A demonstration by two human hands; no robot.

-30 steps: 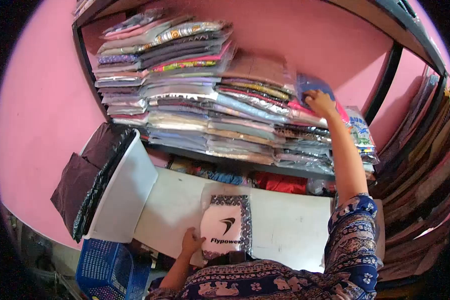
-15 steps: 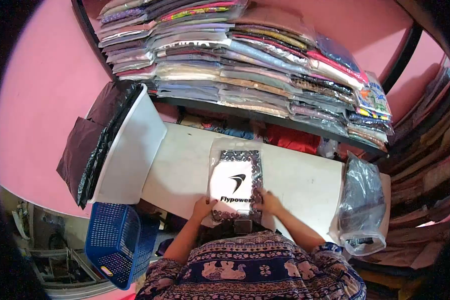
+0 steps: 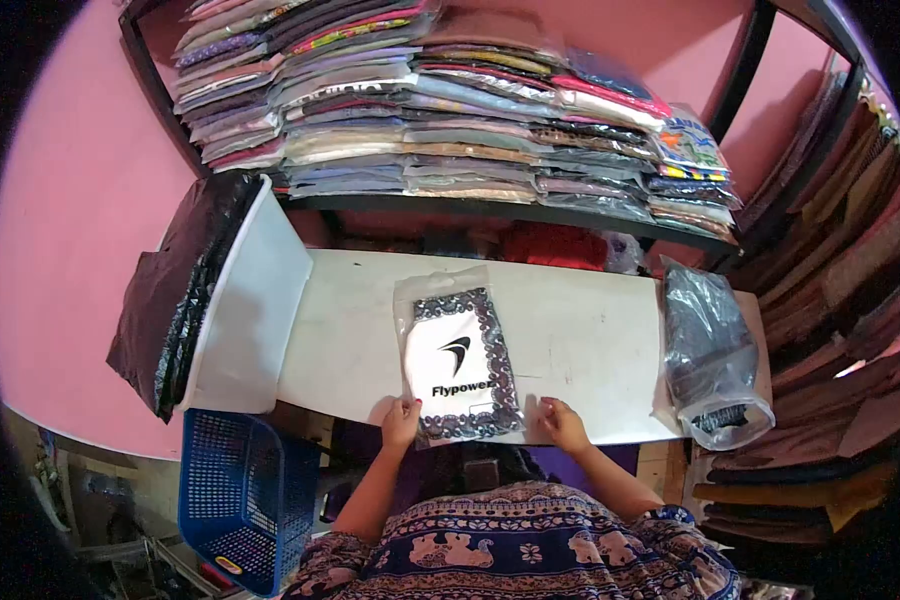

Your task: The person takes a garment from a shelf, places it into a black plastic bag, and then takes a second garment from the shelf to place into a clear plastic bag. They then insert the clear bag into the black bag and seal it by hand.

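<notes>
A folded garment in a clear plastic bag [image 3: 457, 365], white with a dark patterned border and "Flypower" print, lies slightly tilted on the white table. My left hand [image 3: 400, 424] pinches its lower left edge between thumb and fingers. Just right of the bag's lower corner is my right hand [image 3: 564, 422], apart from it, with fingers loosely bent and nothing in them. To the right on the table rests a clear plastic sleeve [image 3: 710, 335] with dark contents.
Stacks of bagged folded clothes [image 3: 450, 130] fill the shelf behind the table [image 3: 590, 330]. On the left stand a white bin [image 3: 245, 310] with black plastic [image 3: 185, 290] over it and, lower, a blue basket [image 3: 240, 490]. Brown fabrics [image 3: 830, 330] hang at the right.
My right hand has let go of the bagged garment and moved right. The bag now lies more tilted, its lower edge by the table's front. The camera view has shifted.
</notes>
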